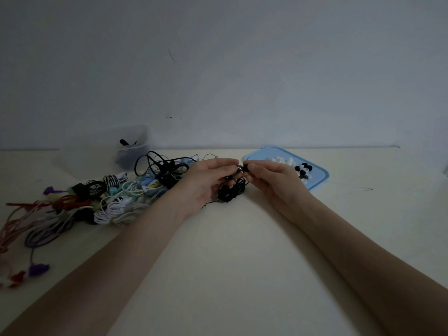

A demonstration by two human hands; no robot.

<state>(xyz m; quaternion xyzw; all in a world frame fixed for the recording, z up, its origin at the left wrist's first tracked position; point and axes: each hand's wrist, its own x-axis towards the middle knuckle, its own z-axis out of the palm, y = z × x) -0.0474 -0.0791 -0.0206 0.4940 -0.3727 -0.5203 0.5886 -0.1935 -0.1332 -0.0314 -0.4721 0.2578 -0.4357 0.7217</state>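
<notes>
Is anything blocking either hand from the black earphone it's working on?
Nothing visible does. The left hand and right hand already pinch the black earphone between them; its bundled cord is just below.

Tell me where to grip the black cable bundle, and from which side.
Probably its bunched middle, from the near side: the left hand and right hand pinch the earbud above the black cable bundle, the cable pile lies left, bare table in front.
</notes>
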